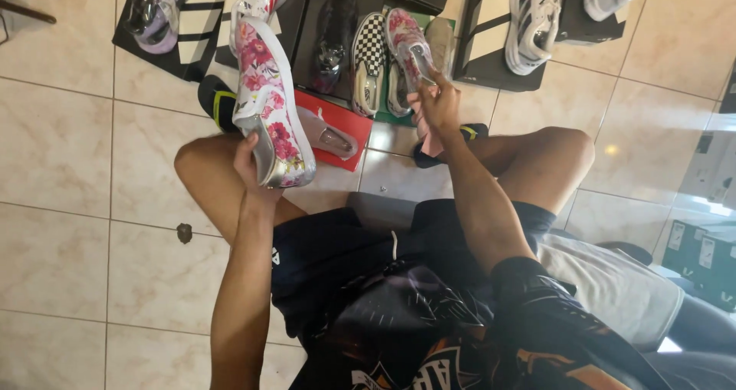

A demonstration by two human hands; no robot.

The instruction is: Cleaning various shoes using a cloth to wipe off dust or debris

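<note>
Holding one floral slip-on shoe (270, 106) in the left hand (249, 168), grip closed around its heel end, sole side turned up. Pinching the matching floral shoe (405, 41) with the right hand (437, 103), lifted above the shoe boxes (337, 122) on the tiled floor (54, 145). Both shoes of the pair already picked up, neither set down yet.

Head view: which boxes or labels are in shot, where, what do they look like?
Black shoeboxes with white stripes: top left, flat, shoes on them.
Black striped box: top right, under a striped sneaker.
Red box lid: centre, flat.
Green boxes: right edge, with white labels.
Left hand holds a floral shoe; right hand holds another.
</note>
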